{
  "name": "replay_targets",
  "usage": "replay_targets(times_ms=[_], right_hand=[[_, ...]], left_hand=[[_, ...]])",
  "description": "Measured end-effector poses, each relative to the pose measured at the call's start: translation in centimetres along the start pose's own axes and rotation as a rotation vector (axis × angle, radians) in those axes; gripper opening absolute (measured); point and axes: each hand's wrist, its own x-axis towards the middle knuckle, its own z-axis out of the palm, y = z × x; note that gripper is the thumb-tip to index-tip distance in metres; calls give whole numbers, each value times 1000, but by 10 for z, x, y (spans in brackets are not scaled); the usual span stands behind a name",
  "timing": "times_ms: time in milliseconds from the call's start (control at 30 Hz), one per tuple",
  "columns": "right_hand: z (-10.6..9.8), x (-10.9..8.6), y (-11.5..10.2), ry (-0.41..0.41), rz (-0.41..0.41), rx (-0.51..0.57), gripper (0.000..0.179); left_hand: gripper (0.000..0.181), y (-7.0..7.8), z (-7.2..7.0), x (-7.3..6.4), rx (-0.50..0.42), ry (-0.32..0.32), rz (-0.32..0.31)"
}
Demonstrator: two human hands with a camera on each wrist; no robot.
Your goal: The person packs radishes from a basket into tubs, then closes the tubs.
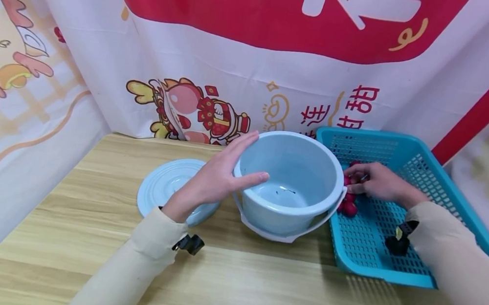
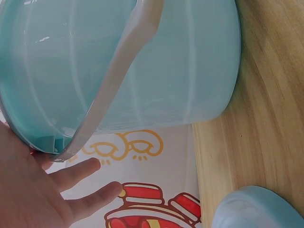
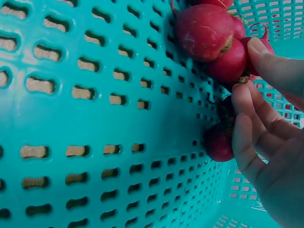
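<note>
My left hand (image 1: 220, 174) rests at the left rim of a light blue bucket (image 1: 282, 217), thumb over the edge, other fingers extended outside. In the left wrist view those fingers look straight and spread beside the bucket's handle (image 2: 111, 90). Inside the bucket lie a few small dark scraps (image 1: 287, 190). My right hand (image 1: 383, 183) reaches into a teal perforated basket (image 1: 385, 274). Thumb and fingers pinch a red radish (image 3: 245, 57) there, partly hidden by the thumb. Several more radishes (image 3: 204, 33) sit against the basket's wall near the hand.
A round light blue lid (image 1: 157, 188) lies on the wooden table (image 1: 235, 289), left of the bucket and partly behind the left forearm. The basket stands directly right of the bucket. A printed cloth (image 1: 235, 63) hangs behind the table.
</note>
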Motion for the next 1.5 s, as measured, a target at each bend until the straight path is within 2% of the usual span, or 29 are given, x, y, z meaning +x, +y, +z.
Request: replay_targets(times_ms=[200, 533, 733, 933, 1133, 1500], right_hand=[[-3, -4, -7, 72, -4, 9, 50], [-18, -17, -29, 229, 23, 131, 65], [-19, -27, -41, 331, 1, 204, 70], [-17, -32, -49, 402, -57, 306, 67], [-20, -38, -63, 419, -118, 348, 57], [-10, -41, -112, 387, -289, 339, 48]], left_hand=[[92, 0, 0, -1, -4, -1, 5], [93, -1, 0, 0, -1, 0, 0], [93, -1, 0, 1, 4, 4, 5], [94, -1, 0, 0, -5, 0, -7], [94, -1, 0, 0, 0, 5, 0], [94, -2, 1, 0, -17, 1, -7]])
